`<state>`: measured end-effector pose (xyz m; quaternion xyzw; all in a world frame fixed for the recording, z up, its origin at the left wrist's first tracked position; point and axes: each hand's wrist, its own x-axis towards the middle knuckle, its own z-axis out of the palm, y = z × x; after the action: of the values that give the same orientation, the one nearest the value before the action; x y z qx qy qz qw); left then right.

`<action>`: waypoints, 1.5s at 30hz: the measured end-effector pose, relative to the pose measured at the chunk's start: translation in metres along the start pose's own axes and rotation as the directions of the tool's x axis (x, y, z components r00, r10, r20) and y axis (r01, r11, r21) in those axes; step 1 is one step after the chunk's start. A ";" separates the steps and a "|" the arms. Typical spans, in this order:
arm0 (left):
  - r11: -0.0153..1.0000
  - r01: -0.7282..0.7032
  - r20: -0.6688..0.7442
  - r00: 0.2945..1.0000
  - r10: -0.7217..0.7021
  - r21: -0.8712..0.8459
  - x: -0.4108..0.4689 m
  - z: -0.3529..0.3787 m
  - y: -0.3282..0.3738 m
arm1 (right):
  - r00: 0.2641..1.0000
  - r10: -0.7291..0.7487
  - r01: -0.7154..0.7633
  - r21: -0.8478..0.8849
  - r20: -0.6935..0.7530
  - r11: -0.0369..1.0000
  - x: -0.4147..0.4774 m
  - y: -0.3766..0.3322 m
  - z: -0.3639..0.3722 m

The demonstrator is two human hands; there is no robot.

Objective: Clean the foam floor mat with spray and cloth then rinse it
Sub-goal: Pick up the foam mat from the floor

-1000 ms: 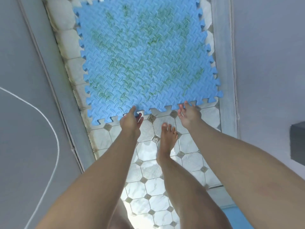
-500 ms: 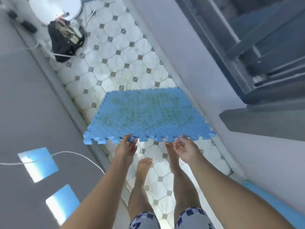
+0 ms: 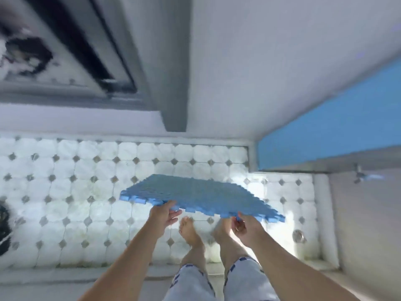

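Foam mat [image 3: 201, 193], frame centre, pinched at its near edge by my left hand [image 3: 162, 216] and right hand [image 3: 245, 227]: far edge unsupported, may sag and slip free.

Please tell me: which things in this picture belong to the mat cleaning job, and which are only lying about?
Belongs to the job:
- blue foam mat, lifted clear of the tiled floor
- left hand and right hand, each with a grip on its near edge

Only lying about:
- dark object at the left edge, too blurred to identify
- round floor drain
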<state>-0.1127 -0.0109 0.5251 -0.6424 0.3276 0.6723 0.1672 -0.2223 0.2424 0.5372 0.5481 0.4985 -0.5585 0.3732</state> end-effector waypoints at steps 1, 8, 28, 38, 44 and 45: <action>0.997 -0.007 0.040 0.999 0.004 0.074 -0.006 0.023 0.001 | 1.000 0.001 0.001 0.048 -0.030 0.999 -0.003 -0.005 -0.026; 0.847 -0.078 0.223 0.974 -0.048 0.526 -0.050 0.207 -0.030 | 0.983 0.013 0.069 0.435 -0.183 0.898 -0.020 -0.016 -0.194; 0.316 -0.265 0.307 0.948 -0.089 0.911 -0.084 0.580 -0.193 | 0.920 0.129 0.267 0.832 -0.371 0.486 0.064 -0.069 -0.425; 0.289 -0.355 0.409 0.900 -0.152 0.889 -0.045 0.646 -0.209 | 0.882 0.077 0.404 0.832 -0.464 0.380 0.123 -0.107 -0.445; 0.292 -0.397 0.465 0.857 -0.223 0.870 -0.014 0.662 -0.217 | 0.875 0.038 0.438 0.824 -0.482 0.358 0.160 -0.093 -0.441; 0.291 -0.400 0.470 0.851 -0.234 0.869 -0.009 0.665 -0.219 | 0.879 0.043 0.430 0.828 -0.475 0.359 0.166 -0.091 -0.441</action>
<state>-0.4717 0.5867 0.4581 -0.1898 0.6375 0.4959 0.5583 -0.2244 0.7101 0.4307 0.7014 0.2345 -0.6484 -0.1804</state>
